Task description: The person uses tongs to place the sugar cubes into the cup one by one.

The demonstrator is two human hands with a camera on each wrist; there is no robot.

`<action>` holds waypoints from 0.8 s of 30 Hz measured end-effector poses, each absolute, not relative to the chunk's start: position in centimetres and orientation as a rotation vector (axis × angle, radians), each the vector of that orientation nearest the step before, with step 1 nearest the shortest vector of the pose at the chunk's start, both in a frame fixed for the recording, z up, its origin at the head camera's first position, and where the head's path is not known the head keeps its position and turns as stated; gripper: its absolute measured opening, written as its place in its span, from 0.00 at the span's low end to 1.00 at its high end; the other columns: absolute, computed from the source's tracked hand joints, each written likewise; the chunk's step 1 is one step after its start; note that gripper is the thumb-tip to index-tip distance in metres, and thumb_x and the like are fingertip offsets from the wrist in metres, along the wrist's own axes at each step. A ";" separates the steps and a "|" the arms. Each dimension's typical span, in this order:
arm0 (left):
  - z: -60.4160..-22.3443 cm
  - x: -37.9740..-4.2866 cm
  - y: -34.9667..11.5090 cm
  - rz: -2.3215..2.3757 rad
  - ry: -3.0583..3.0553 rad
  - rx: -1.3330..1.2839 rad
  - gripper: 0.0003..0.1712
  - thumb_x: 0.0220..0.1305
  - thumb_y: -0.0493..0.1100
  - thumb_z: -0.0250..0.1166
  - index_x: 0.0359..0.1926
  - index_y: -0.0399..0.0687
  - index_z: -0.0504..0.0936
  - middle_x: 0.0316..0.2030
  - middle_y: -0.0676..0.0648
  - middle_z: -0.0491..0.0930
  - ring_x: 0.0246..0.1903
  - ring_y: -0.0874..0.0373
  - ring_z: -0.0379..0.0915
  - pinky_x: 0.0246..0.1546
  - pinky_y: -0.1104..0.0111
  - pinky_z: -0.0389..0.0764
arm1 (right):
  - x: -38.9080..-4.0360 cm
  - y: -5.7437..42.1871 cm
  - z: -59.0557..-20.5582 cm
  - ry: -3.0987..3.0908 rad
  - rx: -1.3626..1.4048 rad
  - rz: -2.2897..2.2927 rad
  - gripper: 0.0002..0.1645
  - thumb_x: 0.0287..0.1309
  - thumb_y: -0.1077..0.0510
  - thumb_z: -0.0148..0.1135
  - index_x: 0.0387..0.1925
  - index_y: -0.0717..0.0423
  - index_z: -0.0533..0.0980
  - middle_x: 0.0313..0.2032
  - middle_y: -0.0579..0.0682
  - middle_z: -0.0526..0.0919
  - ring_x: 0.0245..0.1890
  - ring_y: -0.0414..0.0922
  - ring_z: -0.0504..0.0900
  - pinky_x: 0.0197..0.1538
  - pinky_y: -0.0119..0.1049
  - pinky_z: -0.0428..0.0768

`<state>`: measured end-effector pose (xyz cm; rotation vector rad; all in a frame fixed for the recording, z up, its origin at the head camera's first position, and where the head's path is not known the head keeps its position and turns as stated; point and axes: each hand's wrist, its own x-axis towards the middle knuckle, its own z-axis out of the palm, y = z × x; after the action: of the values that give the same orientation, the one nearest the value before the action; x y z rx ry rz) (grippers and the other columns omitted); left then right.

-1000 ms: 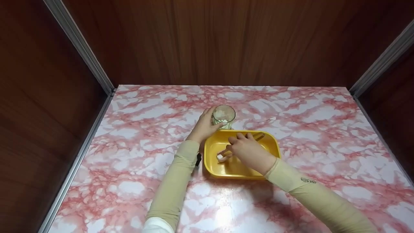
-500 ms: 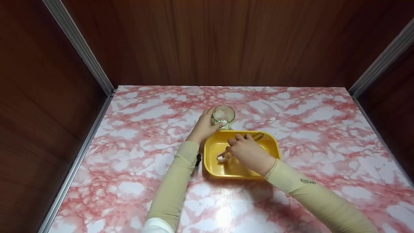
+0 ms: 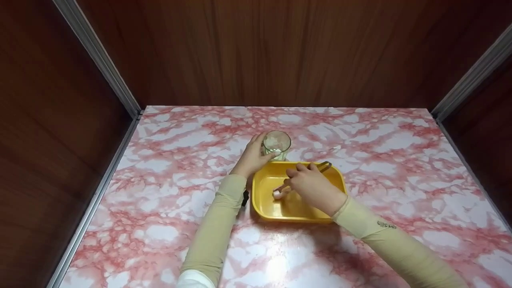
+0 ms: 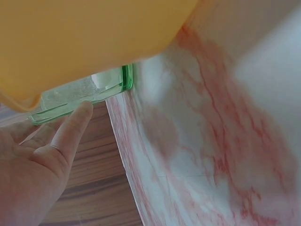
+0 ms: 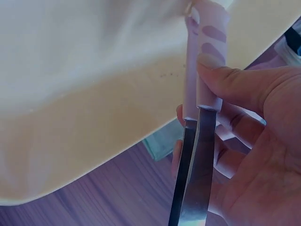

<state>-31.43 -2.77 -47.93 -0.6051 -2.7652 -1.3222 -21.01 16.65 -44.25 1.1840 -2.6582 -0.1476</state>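
My left hand holds a greenish clear glass upright beyond the yellow basin. The thumb lies along its near side and the other fingers reach round the left. Something white shows inside the glass in the left wrist view. Over the basin, my right hand grips a pair of metal tongs with pink sleeves, the thumb pressing one sleeve. Their tips point down to the left inside the basin. A small whitish piece shows at the tips; I cannot tell how firmly it is pinched.
The red-and-white marbled table surrounds the basin. Dark wood panels with grey metal corner strips stand behind it and at both sides. The glass stands right behind the basin's far rim.
My right hand and the tongs have shifted slightly right, and the tongs' bent end now shows higher at the basin's far rim. The left hand and the glass have stayed put.
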 end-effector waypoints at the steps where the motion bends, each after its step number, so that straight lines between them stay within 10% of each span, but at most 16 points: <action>1: -47.9 -31.4 -2.8 -1.322 -2.766 -0.605 0.44 0.61 0.50 0.68 0.72 0.46 0.56 0.66 0.42 0.61 0.65 0.49 0.57 0.64 0.60 0.61 | -21.0 16.8 -44.1 -2.658 1.177 -0.146 0.12 0.46 0.67 0.71 0.33 0.49 0.85 0.31 0.48 0.74 0.34 0.52 0.72 0.35 0.52 0.72; 24: -48.0 -31.5 -2.7 -1.333 -2.728 -0.635 0.44 0.60 0.49 0.68 0.72 0.45 0.57 0.65 0.40 0.63 0.63 0.48 0.60 0.62 0.60 0.63 | -22.1 19.6 -40.7 -2.651 1.018 -0.166 0.12 0.50 0.65 0.69 0.35 0.47 0.86 0.31 0.49 0.74 0.33 0.52 0.71 0.34 0.51 0.69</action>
<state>-31.52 -2.71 -48.01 -0.6354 -2.7283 -1.3333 -22.14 19.58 -40.68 1.0176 -2.6509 -0.1656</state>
